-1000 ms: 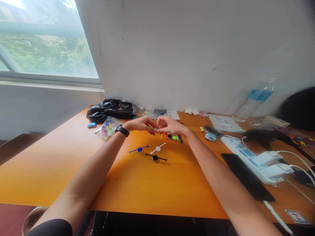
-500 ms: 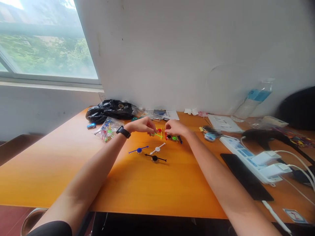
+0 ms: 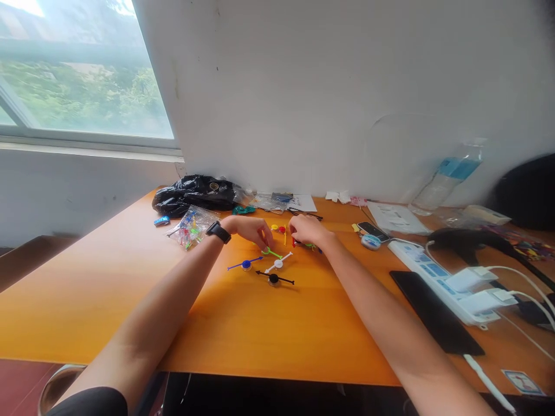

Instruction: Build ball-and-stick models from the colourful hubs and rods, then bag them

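My left hand (image 3: 254, 231) pinches a green plastic spinner arrow (image 3: 274, 253) low over the table. Just in front of it stand a blue arrow (image 3: 245, 264), a white arrow (image 3: 278, 264) and a black arrow (image 3: 273, 278), each mounted on a small round base. My right hand (image 3: 309, 229) is closed, with a red arrow (image 3: 293, 243) at its fingertips. Part of a small pile of coloured pieces (image 3: 310, 246) shows under that hand; the rest is covered. Between the hands lie a yellow arrow (image 3: 285, 238), a red round piece (image 3: 282, 229) and a yellow round piece (image 3: 274, 228).
A clear bag of coloured parts (image 3: 191, 226) and a black plastic bag (image 3: 195, 195) lie left. On the right are a phone (image 3: 373, 231), a power strip (image 3: 427, 271) with chargers, a black tablet-like slab (image 3: 436, 312) and a plastic bottle (image 3: 451, 176).
My left hand has come down and nearer with the green arrow, towards the white one. The yellow round piece is now uncovered. My right hand has barely shifted.
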`<move>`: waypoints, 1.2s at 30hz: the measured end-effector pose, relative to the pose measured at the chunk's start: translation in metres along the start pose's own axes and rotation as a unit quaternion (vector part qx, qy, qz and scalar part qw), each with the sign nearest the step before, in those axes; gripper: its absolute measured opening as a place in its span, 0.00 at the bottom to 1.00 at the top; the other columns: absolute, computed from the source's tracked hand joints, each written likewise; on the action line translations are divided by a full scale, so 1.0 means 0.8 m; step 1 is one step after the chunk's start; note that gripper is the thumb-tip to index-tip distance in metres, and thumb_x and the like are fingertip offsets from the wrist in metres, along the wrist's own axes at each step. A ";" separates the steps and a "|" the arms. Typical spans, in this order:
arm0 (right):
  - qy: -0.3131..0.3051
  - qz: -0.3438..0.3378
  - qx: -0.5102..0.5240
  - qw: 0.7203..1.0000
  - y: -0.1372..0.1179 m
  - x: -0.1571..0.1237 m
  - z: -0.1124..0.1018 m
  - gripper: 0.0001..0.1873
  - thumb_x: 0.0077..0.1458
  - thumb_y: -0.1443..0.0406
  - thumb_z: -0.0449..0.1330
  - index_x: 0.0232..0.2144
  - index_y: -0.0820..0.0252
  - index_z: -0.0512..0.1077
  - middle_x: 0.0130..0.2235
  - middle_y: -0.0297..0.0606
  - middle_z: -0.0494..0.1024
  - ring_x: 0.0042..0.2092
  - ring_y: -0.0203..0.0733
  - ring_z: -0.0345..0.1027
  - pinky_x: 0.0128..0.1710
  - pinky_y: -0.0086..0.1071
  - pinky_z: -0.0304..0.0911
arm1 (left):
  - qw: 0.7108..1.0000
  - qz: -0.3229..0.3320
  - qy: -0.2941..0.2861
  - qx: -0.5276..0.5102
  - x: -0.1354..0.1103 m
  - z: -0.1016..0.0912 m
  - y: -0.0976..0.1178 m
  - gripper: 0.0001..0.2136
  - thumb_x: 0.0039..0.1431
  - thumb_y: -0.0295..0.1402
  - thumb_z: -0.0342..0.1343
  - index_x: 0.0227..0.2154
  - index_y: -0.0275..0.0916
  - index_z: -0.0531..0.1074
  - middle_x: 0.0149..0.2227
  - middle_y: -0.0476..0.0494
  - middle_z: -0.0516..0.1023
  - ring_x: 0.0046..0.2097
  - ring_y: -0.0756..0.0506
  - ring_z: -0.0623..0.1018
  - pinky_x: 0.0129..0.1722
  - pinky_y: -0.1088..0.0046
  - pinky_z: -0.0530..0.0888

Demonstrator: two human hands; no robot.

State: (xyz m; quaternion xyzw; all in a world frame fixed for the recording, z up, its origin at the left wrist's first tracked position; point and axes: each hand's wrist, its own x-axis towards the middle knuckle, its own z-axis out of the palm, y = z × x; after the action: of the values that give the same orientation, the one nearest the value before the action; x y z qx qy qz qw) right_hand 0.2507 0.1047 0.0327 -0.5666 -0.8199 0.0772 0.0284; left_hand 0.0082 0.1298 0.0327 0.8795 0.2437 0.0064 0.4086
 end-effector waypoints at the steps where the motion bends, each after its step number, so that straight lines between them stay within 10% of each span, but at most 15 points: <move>1: 0.000 -0.003 0.002 1.000 0.000 0.000 0.000 0.11 0.46 0.75 0.69 0.21 0.57 0.75 0.31 0.46 0.82 0.35 0.51 0.76 0.33 0.36 0.60 | 1.000 0.005 0.003 0.002 0.000 -0.001 -0.001 0.11 0.51 0.34 0.70 0.39 0.44 0.87 0.39 0.46 0.87 0.39 0.46 0.83 0.37 0.77 0.74; 10: 0.046 -0.058 0.055 0.996 0.023 0.003 -0.014 0.03 0.62 0.66 0.61 0.39 0.57 0.74 0.47 0.43 0.80 0.43 0.45 0.73 0.39 0.33 0.63 | 0.935 0.026 0.332 0.120 0.035 0.024 -0.014 0.16 0.61 0.40 0.65 0.48 0.39 0.82 0.48 0.37 0.83 0.47 0.40 0.80 0.49 0.65 0.74; 20: 0.019 -0.114 0.261 0.959 0.027 -0.007 -0.036 0.06 0.63 0.60 0.60 0.37 0.56 0.69 0.34 0.35 0.76 0.34 0.40 0.70 0.34 0.32 0.64 | 0.934 0.045 0.318 0.159 0.053 0.046 -0.018 0.06 0.61 0.33 0.64 0.38 0.37 0.83 0.37 0.39 0.85 0.39 0.42 0.81 0.44 0.68 0.75; 36: 0.095 -0.161 0.424 0.886 0.002 -0.017 -0.059 0.22 0.54 0.50 0.70 0.43 0.60 0.85 0.39 0.43 0.86 0.40 0.47 0.78 0.40 0.37 0.70 | 0.898 0.104 0.358 -0.235 0.026 0.012 0.035 0.20 0.49 0.40 0.77 0.39 0.32 0.80 0.35 0.39 0.84 0.36 0.46 0.83 0.37 0.71 0.80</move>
State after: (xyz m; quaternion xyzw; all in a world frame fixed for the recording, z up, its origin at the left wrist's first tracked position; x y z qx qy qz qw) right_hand 0.2637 0.0970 0.0797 -0.3652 -0.7825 0.3574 0.3558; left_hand 0.0402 0.1163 0.0426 0.7163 0.2720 0.4204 0.4860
